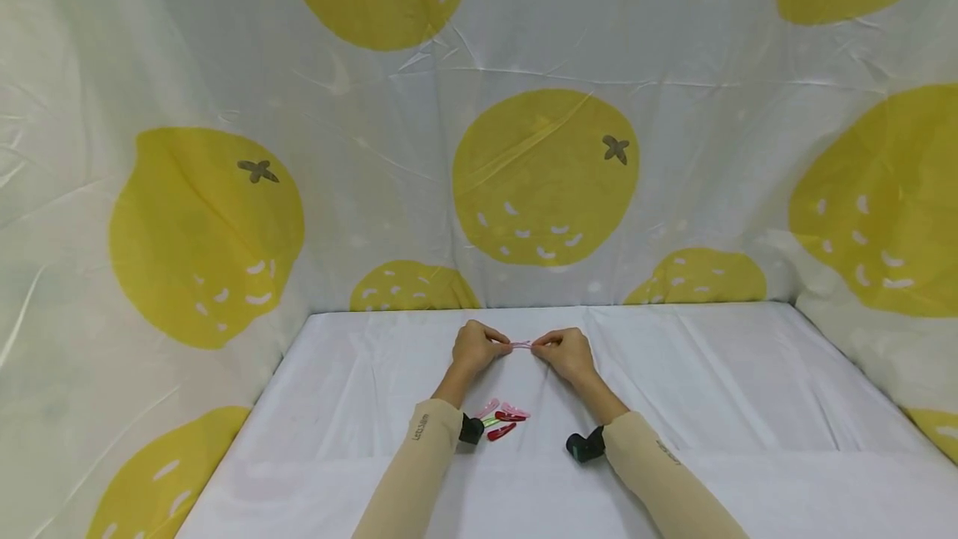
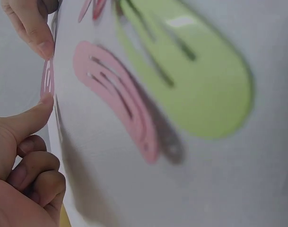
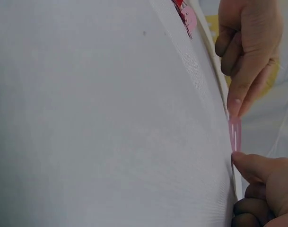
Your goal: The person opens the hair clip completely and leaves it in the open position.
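A pink snap hair clip [image 1: 521,345] is stretched level between both hands, over the far part of the table. My left hand [image 1: 475,345] pinches one end of it between thumb and fingers. At the other end, my right hand [image 1: 566,353] pinches it the same way. The slots in the held clip show in the left wrist view. Nearer me lies a small group of snap clips: a red clip [image 1: 501,432] in front, another pink clip [image 2: 116,92] and a light green clip [image 2: 214,90], large and close in the left wrist view.
A white cloth [image 1: 711,389] covers the table. Behind it hangs a white curtain [image 1: 389,190] printed with yellow lemons, which also closes off both sides. Black wrist cameras [image 1: 586,445] sit at both cuffs; the left one is right beside the loose clips.
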`<state>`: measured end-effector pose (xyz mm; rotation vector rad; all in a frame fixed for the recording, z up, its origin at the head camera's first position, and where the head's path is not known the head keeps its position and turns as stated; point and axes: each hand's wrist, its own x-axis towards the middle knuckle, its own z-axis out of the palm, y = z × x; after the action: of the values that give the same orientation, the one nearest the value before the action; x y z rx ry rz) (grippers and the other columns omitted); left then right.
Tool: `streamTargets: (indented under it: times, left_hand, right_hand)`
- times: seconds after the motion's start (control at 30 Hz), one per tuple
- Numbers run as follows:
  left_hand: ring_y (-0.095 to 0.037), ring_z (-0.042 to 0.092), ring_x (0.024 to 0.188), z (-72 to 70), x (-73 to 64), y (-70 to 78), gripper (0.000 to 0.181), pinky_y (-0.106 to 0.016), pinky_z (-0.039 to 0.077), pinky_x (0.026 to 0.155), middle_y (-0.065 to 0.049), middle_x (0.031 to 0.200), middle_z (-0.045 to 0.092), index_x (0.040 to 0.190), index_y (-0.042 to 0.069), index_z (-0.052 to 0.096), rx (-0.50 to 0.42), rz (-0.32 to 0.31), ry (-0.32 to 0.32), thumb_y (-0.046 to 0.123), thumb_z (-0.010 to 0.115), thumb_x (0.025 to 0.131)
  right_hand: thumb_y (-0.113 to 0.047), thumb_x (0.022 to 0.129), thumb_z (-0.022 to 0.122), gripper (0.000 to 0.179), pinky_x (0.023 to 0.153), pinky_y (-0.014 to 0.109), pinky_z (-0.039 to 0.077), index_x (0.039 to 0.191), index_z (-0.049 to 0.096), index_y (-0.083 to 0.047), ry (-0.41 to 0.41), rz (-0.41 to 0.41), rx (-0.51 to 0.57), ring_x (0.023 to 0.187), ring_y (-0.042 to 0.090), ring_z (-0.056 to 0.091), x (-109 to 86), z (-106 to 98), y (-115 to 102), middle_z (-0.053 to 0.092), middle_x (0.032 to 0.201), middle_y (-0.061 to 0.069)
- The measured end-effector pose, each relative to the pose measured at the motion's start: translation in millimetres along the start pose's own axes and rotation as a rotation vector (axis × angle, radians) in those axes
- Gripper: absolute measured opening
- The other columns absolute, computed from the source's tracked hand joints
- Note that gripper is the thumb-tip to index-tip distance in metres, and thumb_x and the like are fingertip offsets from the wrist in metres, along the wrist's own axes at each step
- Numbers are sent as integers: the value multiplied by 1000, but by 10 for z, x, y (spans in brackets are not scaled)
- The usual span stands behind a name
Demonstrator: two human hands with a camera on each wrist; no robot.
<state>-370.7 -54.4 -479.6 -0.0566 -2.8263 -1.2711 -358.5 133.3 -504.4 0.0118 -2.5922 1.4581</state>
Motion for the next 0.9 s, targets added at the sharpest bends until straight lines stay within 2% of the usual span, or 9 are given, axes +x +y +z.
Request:
streamTargets:
  times: [0.13,0.23,0.33,0.47,0.57,0.67,0.8,0.9]
  left_hand:
    - [-15,58,79,-129,-72,-13,8,-26,44,67,-9,97,78,89,8,85,-28,-3,-8,14,87,83]
    - [-15,55,78,-277,-180,-31,9,-25,42,66,-11,95,78,89,6,85,-80,8,-29,11,87,83]
    - [-14,47,73,-417,-326,-66,10,-24,37,62,-9,83,73,90,4,84,-121,23,-73,9,88,81]
    - [-13,41,67,-540,-549,-94,13,-23,32,58,-1,65,57,91,5,85,-114,53,-157,9,89,79]
    - [-10,38,62,-570,-701,-97,14,-22,29,55,5,59,48,92,7,85,-101,74,-214,10,90,79]
    - [-9,36,57,-560,-825,-99,16,-20,27,52,7,55,45,94,7,85,-116,115,-257,9,90,78]
    - [-8,37,55,-520,-944,-94,17,-20,27,50,7,53,47,94,4,84,-151,134,-294,8,89,78]
    - [-8,38,55,-481,-996,-100,17,-20,28,50,6,53,49,92,4,84,-158,131,-300,7,90,77]
  right_hand:
    - [-13,84,84,10,65,23,41,87,83,-4,-39,50,51,76,13,54,-25,-53,-6,78,89,10]
    - [-15,85,83,14,69,23,41,92,83,-3,-101,100,86,85,15,54,-102,-149,-64,78,100,12]
    - [-19,87,82,17,74,27,40,97,83,-4,-172,142,96,94,17,54,-236,-278,-165,77,110,12]
    - [-22,88,82,20,79,32,37,102,83,-8,-230,184,124,101,19,52,-465,-420,-286,77,115,7]
    - [-23,87,83,22,79,33,36,104,83,-8,-259,188,163,98,19,50,-634,-457,-330,77,109,3]
    - [-22,87,83,23,75,30,38,105,82,-8,-291,166,185,88,16,49,-770,-433,-316,74,88,0]
    - [-20,87,83,23,64,24,36,107,82,-7,-343,115,188,69,12,42,-883,-365,-249,53,62,-3]
    - [-19,87,83,24,57,20,34,108,81,-6,-371,43,175,60,7,39,-926,-321,-185,44,57,-7]
